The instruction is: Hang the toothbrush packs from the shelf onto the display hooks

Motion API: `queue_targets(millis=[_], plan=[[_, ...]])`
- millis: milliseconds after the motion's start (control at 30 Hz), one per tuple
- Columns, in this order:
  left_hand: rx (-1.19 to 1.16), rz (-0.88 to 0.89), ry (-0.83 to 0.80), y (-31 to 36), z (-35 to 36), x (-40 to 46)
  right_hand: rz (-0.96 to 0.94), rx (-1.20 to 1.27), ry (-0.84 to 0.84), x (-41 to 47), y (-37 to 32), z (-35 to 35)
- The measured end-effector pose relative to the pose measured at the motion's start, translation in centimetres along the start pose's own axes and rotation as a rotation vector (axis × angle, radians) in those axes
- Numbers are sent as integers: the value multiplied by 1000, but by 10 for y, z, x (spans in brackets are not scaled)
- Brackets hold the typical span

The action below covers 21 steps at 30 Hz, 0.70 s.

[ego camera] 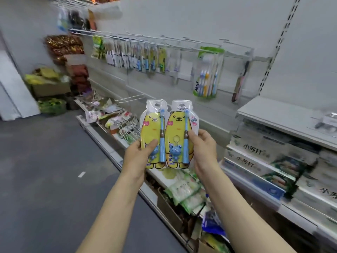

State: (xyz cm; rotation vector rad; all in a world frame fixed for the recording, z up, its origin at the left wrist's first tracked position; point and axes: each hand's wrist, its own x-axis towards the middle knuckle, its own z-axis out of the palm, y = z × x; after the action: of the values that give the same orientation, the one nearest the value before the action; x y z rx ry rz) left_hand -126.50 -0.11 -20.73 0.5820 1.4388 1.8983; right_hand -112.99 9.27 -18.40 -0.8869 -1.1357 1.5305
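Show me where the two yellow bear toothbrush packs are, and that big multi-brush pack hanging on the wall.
left bear pack (pixel 152 128), head view, yellow bear card
right bear pack (pixel 176 128), head view, yellow bear card
hanging multi-brush pack (pixel 208 77), head view, brush handles

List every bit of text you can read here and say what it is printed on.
"小苏打": white boxes on the right shelf, repeated on the row below.
"5X": right bear toothbrush pack, bottom left; the rest is blurred.
"SABI": pink tag on that same pack, partly cut off.
Green-topped toothbrush pack on the hook: side lettering too blurred.
Left bear toothbrush pack: print unreadable.
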Motion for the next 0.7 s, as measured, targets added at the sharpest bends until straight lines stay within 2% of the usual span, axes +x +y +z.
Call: queue_targets(millis=[200, 433, 700], plan=[[49, -38, 30, 25, -33, 144, 78, 24, -46, 117, 28, 100], [30, -38, 66, 50, -68, 280, 83, -31, -49, 224, 45, 211], [41, -46, -79, 57, -102, 428, 31, -15, 37, 317, 67, 303]])
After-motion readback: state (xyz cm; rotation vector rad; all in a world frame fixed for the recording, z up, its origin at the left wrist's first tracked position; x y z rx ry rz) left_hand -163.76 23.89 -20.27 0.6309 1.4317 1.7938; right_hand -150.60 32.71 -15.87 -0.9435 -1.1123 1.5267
